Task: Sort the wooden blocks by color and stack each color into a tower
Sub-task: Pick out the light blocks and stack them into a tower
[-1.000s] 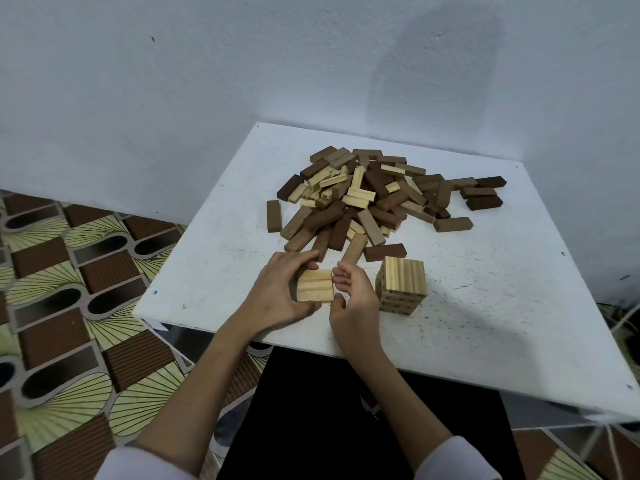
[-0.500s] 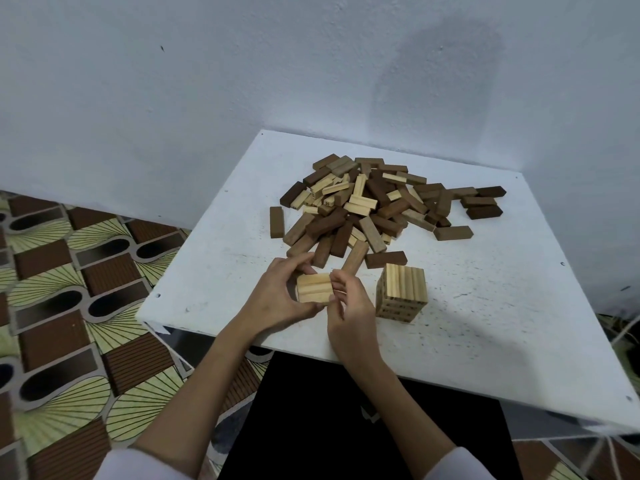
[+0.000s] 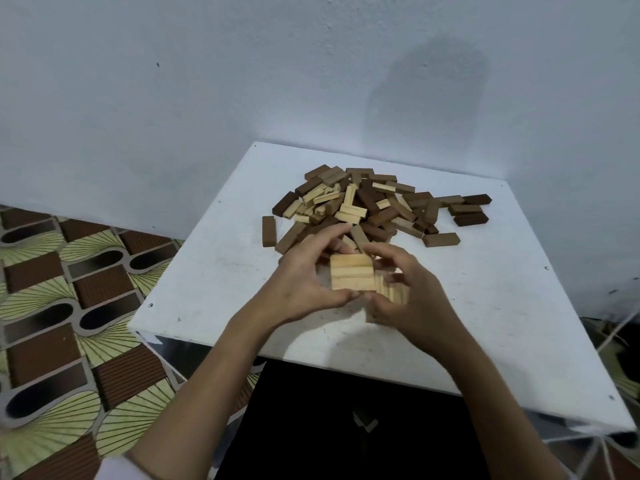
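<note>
Holding a flat row of light blocks (image 3: 352, 277) between them, both hands sit at the centre of the frame over the white table (image 3: 221, 271). The left hand (image 3: 304, 282) curls round the row's left side, thumb at its lower edge and fingers over its far edge; the right hand (image 3: 412, 299) grips the right side with thumb and fingers bent round it. Just right of and below the held row, the light tower (image 3: 393, 292) shows as a blurred patch of pale striped wood, mostly hidden behind the right hand; whether the row touches it cannot be told. Above the hands, in the upper middle of the frame, lies the mixed pile of blocks (image 3: 377, 206), dark, mid-brown and light together, with a few dark ones scattered to its right. Patterned floor tiles (image 3: 69, 306) fill the left side.
</note>
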Motion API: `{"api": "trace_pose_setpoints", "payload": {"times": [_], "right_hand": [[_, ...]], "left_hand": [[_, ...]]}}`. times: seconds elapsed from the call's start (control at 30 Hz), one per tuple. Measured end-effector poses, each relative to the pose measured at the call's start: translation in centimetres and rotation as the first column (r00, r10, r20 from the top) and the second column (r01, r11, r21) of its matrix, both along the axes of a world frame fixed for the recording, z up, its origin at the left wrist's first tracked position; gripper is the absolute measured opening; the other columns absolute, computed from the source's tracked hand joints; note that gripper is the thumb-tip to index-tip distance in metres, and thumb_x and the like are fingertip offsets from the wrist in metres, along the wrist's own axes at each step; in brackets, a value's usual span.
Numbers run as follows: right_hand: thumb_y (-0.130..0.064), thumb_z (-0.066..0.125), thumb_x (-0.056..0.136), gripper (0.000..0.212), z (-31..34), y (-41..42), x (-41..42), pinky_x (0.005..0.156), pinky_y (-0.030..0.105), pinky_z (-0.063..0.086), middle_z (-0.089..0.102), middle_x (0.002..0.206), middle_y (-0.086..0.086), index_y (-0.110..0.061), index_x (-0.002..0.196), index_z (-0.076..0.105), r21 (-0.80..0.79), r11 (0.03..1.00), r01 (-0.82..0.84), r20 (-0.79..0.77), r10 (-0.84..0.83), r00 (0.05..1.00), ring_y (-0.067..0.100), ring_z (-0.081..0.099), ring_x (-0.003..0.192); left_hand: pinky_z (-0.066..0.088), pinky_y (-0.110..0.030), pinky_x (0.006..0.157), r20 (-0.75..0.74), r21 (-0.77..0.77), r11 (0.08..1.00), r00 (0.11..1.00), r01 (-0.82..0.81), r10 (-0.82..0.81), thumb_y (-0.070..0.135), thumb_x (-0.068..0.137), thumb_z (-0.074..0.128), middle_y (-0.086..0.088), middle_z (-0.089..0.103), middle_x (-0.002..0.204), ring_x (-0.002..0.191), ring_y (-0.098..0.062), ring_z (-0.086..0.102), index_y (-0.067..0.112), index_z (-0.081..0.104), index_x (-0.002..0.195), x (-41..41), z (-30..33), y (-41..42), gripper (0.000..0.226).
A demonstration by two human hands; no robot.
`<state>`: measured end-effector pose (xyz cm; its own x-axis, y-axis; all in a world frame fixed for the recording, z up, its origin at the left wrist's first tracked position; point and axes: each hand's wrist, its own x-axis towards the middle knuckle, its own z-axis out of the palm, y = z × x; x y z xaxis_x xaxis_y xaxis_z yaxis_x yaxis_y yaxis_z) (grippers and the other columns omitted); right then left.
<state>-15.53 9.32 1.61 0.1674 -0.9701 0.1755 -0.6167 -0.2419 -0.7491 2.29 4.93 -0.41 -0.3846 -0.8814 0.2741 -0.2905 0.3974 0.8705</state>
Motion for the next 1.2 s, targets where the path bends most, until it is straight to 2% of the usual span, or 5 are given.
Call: {"api": "trace_pose_setpoints", "payload": {"times": [0.13,0.33,0.57,0.97,1.2], "right_hand": [[-0.01,0.076,0.074,0.068,-0.5,-0.1,-3.7,0.09,0.013,0.039,0.051,0.126,-0.012,-0.038,0.126,0.042,-0.013,1.0,0.025,-0.018,-0.025,1.0,0.003,0.048,0.112],[-0.005,0.074,0.073,0.068,-1.6,-0.2,-6.1,0.084,0.005,0.033,0.05,0.122,-0.011,-0.032,0.127,0.042,0.012,0.998,0.063,-0.045,-0.062,0.997,0.008,0.046,0.112],[-0.013,0.074,0.075,0.069,-3.4,-1.0,-6.8,0.082,0.002,0.029,0.039,0.121,-0.019,-0.033,0.131,0.037,0.051,0.998,0.034,-0.099,-0.029,0.995,0.002,0.036,0.111],[-0.014,0.077,0.072,0.081,-3.7,-1.2,-7.2,0.084,-0.001,0.027,0.041,0.12,-0.024,-0.035,0.135,0.03,0.07,0.998,-0.007,-0.058,0.011,0.998,0.0,0.034,0.114],[-0.013,0.075,0.075,0.076,-3.7,-1.3,-6.7,0.084,0.004,0.03,0.036,0.112,-0.032,-0.027,0.138,0.034,0.075,0.997,-0.013,-0.05,0.017,0.999,0.001,0.034,0.111]], "left_hand": [[0.047,-0.022,0.089,0.03,-0.015,0.997,0.997,0.075,-0.075,0.017,0.063,0.082,0.009,0.059,0.109,0.108,-0.013,0.055,0.028,0.038,0.139,-3.3,0.4,-0.4,0.088],[0.039,-0.009,0.087,0.111,0.001,0.991,0.985,0.136,-0.135,0.012,0.067,0.083,0.004,0.058,0.11,0.103,-0.007,0.05,0.022,0.031,0.144,-6.1,-0.3,-1.1,0.094],[0.04,-0.04,0.102,0.182,0.028,0.988,0.971,0.149,-0.152,0.022,0.068,0.082,0.009,0.057,0.112,0.117,-0.017,0.046,0.022,0.03,0.146,-6.5,-1.7,-1.3,0.094],[0.036,-0.023,0.103,0.205,0.058,0.986,0.965,0.158,-0.166,0.023,0.066,0.085,0.008,0.053,0.117,0.118,-0.006,0.045,0.038,0.024,0.141,-5.8,-2.1,-1.6,0.097],[0.038,-0.031,0.103,0.216,0.025,0.988,0.964,0.154,-0.156,0.021,0.067,0.083,0.013,0.053,0.113,0.117,-0.009,0.046,0.041,0.024,0.138,-5.8,-2.1,-1.6,0.094]]}}
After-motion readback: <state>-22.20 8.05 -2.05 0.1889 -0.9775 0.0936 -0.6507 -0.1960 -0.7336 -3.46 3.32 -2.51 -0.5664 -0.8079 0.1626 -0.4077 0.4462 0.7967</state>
